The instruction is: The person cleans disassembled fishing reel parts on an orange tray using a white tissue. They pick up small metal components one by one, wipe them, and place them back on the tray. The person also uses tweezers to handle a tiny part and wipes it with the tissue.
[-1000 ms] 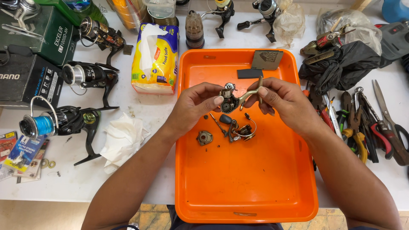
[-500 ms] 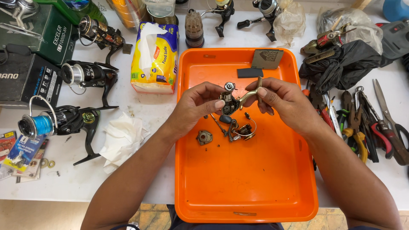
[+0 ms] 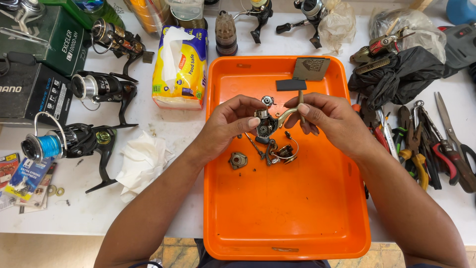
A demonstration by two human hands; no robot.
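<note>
Hands meet over the upper half of an orange tray [image 3: 277,223], which sits on a white table [image 3: 163,218]. The left hand [image 3: 230,121] pinches a small dark reel body [image 3: 265,124] between thumb and fingers, holding it just above the tray floor. The right hand [image 3: 332,116] closes its fingertips on a slim brass-coloured tool [image 3: 300,104] and on the gold-toned arm that juts from the reel body toward it. Below the two hands, loose parts lie on the tray: a round gear-like piece [image 3: 238,160] and, just to its right, a bail wire with rotor [image 3: 282,151]. At the tray's far rim rest a dark flat card [image 3: 311,68] and a black strip [image 3: 291,85]. Left of the tray stands a yellow tissue pack [image 3: 181,67], with a crumpled white tissue [image 3: 141,161] nearer the table edge. Further left, three spinning reels lie in a column, the nearest one a reel with blue line [image 3: 64,141]. To the right of the tray, pliers and cutters [image 3: 426,149] are spread side by side, beyond a black bag [image 3: 396,79].
</note>
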